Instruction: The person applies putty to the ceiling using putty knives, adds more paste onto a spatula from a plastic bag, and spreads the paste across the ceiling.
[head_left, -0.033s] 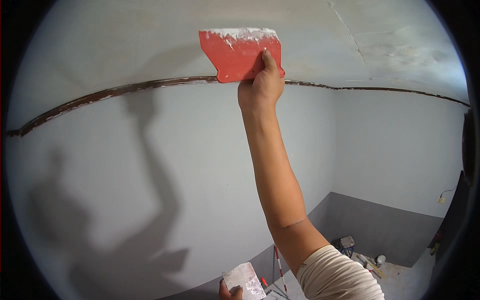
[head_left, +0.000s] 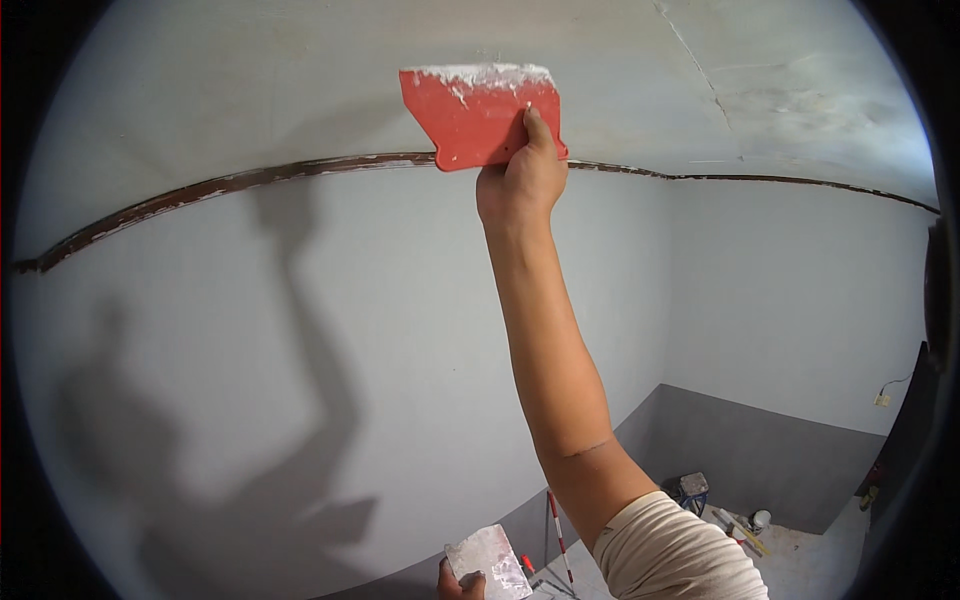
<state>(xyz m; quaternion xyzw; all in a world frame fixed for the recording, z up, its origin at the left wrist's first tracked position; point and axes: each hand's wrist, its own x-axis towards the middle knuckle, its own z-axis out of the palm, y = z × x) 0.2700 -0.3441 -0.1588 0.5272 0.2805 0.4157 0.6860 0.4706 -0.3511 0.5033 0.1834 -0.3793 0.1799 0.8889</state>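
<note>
My right hand (head_left: 522, 185) is raised toward the ceiling (head_left: 300, 80), gripping a red spreader blade (head_left: 460, 125) with white paste along its top edge, which is at or near the ceiling surface. Its thumb lies on the blade's face. Low in the view, my left hand (head_left: 460, 585) holds a paste-smeared square plate (head_left: 495, 558); part of that hand is outside the picture. A worn dark trim strip (head_left: 240, 178) runs along the top of the wall (head_left: 430, 360) behind the red blade, and a thin crack (head_left: 700, 70) crosses the ceiling to the right.
The room's corner is at the right, with a socket (head_left: 882, 400) and cord on the wall. On the floor below are a bucket (head_left: 693, 488), a white tub (head_left: 760, 519), some long tools (head_left: 740, 535) and a red-and-white pole (head_left: 558, 530). Shadows fall across the left wall.
The red blade and my right hand have shifted slightly downward in the picture. My left hand and its plate look unchanged.
</note>
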